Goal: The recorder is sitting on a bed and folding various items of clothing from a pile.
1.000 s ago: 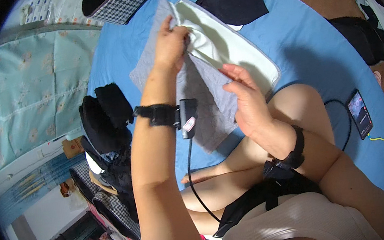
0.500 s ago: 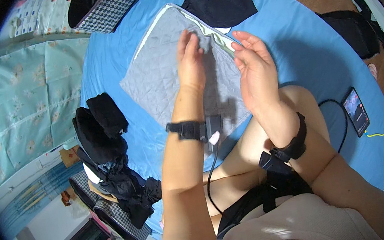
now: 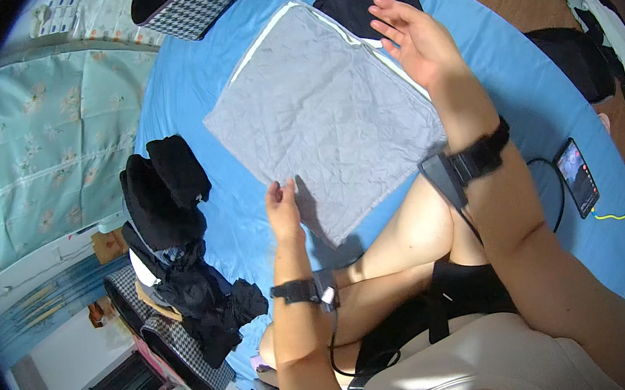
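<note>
A grey quilted cloth (image 3: 332,105), roughly square with white edging along its far sides, lies flat on the blue bed sheet (image 3: 545,101) in front of my crossed legs. My left hand (image 3: 284,210) is at its near left edge, fingertips just at the border and slightly apart. Whether they touch the cloth is hard to see. Over the far right side is my right hand (image 3: 419,43), fingers stretched out and holding nothing. Behind those fingers lies a folded black garment (image 3: 354,4) with a white piece under it. Black straps with small boxes circle both forearms.
At the left sits a pile of dark clothes (image 3: 176,236) beside houndstooth fabric bins (image 3: 183,354). Another houndstooth bin (image 3: 201,4) stands at the far edge. To the right are a phone (image 3: 577,176) with a yellow cable and a black cable. Clothes (image 3: 611,37) lie on the floor.
My hands have moved apart: the left came nearer and to the left, the right went farther out. The cloth's crumpled right edge now lies flatter.
</note>
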Tool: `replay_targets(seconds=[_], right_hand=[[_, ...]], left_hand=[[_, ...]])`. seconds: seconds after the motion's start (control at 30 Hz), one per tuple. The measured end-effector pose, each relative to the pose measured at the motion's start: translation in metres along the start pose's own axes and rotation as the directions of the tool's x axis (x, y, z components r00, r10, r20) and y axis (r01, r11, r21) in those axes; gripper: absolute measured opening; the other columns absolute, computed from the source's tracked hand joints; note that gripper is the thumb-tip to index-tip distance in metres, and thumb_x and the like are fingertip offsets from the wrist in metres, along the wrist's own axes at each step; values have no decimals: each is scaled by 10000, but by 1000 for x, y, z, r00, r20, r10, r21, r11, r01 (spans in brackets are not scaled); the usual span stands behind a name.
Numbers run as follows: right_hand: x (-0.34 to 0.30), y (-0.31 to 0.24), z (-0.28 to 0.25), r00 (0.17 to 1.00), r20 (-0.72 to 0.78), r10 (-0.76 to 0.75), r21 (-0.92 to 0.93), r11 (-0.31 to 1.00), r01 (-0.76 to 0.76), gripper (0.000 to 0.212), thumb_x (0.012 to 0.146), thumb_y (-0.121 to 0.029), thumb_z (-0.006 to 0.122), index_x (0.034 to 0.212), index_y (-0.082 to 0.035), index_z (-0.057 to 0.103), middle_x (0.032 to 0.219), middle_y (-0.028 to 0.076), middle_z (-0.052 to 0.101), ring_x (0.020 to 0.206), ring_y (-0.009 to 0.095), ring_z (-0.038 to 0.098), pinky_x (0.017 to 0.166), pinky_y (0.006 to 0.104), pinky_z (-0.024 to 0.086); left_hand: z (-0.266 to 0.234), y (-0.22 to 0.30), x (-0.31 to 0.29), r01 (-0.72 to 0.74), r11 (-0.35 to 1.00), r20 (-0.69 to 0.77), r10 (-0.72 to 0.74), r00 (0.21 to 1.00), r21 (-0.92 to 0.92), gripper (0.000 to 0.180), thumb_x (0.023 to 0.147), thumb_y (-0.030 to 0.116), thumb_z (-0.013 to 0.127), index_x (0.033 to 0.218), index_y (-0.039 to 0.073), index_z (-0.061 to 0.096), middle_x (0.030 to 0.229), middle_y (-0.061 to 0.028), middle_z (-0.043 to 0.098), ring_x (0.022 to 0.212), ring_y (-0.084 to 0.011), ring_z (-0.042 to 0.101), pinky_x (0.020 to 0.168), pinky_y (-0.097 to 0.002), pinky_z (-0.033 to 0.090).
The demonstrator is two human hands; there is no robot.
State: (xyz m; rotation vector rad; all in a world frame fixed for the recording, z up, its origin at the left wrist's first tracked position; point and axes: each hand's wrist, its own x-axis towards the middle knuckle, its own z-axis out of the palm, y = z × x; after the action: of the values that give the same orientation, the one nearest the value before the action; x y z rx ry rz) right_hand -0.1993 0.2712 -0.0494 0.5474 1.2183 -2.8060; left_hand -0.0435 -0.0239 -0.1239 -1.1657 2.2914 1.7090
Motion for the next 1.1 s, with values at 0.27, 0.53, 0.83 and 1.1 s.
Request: replay_targets(seconds=[0.27, 0.53, 0.83, 1.1], right_hand=[[70, 11, 60, 962, 178, 207, -695, 719, -26, 270, 790, -242, 531, 1029, -136, 598, 1022, 7, 527, 935, 113, 436, 829, 273, 312], [134, 55, 65, 940, 293, 173, -954, -19, 300, 342, 706, -263, 553, 905, 9, 612, 926, 183, 604, 807, 290, 576, 717, 362, 431], [138, 61, 71, 780, 623, -63, -761, 182, 623, 429, 735, -142, 555, 1153, -58, 506, 1178, 120, 496, 1088, 221, 458, 929, 279, 335], [105, 42, 29, 921, 306, 240, -949, 3, 315, 571, 666, -220, 629, 1176, -29, 455, 1197, 199, 454, 1065, 283, 479, 882, 307, 391]], left_hand=[[2, 5, -18, 3, 999, -140, -10, 990, -52, 681, 701, 196, 666, 1231, -50, 315, 1135, -159, 414, 1025, -223, 420, 866, -316, 352], [-6, 9, 3, 138, 945, -59, -162, 985, -298, 698, 701, 201, 658, 1252, -32, 298, 1166, -165, 375, 1083, -222, 378, 936, -320, 281], [2, 16, 0, 103, 942, -89, -138, 986, -319, 672, 702, 180, 656, 1240, -27, 310, 1210, -207, 365, 1121, -240, 364, 939, -335, 289], [-4, 3, -13, 212, 960, 310, -149, 939, -182, 520, 670, 141, 700, 1088, -67, 473, 991, -169, 574, 901, -224, 548, 802, -287, 422]])
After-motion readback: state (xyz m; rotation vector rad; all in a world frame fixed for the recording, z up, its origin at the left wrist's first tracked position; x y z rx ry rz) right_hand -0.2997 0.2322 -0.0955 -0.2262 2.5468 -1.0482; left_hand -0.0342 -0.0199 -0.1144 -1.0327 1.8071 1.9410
